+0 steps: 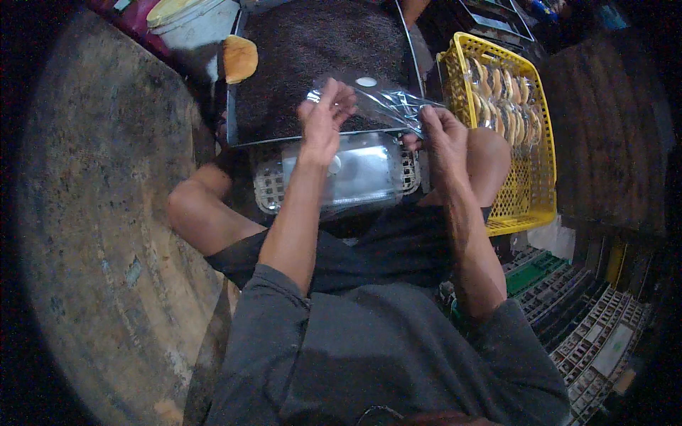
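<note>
A clear plastic bag (398, 106) is stretched between my two hands, over the near edge of a metal tray (245, 139). My left hand (327, 117) pinches its left end, fingers curled. On the other side my right hand (442, 135) grips the crumpled right end between thumb and fingers. Dark brown granules (312, 50) fill the tray. Below my hands, a stack of flat clear bags (366, 167) lies on a pale plastic basket (266, 181). One flat golden bun (240, 59) rests at the tray's left rim.
To the right stands a yellow basket (547, 156) with rows of wrapped buns (508, 99). A white bucket (192, 25) is at the far left. Plastic crates (597, 326) lie at the lower right. A worn wooden surface (106, 213) spans the left side.
</note>
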{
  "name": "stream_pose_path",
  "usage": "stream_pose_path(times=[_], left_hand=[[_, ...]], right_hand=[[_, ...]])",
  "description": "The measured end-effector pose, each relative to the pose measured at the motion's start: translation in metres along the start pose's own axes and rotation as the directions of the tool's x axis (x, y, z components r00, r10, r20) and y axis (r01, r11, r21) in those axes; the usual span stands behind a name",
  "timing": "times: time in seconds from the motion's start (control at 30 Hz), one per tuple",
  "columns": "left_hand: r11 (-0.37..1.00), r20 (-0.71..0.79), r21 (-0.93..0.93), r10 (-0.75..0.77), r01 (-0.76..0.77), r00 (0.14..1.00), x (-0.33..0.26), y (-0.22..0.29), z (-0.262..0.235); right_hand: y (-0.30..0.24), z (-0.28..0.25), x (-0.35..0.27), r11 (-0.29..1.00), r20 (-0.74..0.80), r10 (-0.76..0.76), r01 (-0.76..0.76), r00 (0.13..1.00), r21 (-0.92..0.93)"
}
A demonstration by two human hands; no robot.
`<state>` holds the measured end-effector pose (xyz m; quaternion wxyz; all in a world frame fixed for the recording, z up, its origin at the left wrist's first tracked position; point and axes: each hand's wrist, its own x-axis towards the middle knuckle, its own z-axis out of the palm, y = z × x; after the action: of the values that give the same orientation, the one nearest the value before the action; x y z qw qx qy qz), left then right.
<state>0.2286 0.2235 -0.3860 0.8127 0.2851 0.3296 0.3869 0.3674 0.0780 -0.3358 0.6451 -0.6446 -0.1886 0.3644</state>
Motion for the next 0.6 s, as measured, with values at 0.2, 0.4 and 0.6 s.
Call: stream_pose_path(times=[0.2,0.4,0.6], left_hand=[[0.855,-0.588,0.278,0.512,-0.437,0.626,0.028,0.104,-0.059],[0.845,-0.639,0.134,0.473,-0.518,0.607,0.030,0.132,-0.100],[0.865,-0.562,0.075,0.448,-0.496,0.696,0.032,0.130,-0.129]], right_hand=[[0.063,0.096,0.055,0.434,0.200,-0.290,0.315,0.936,-0.844],[0.093,0.150,0.079,0.092,-0.011,-0.191,0.007,0.981,-0.996],[0.058,0.129,0.120,-0.052,0.100,-0.307,0.088,0.946,-0.995]])
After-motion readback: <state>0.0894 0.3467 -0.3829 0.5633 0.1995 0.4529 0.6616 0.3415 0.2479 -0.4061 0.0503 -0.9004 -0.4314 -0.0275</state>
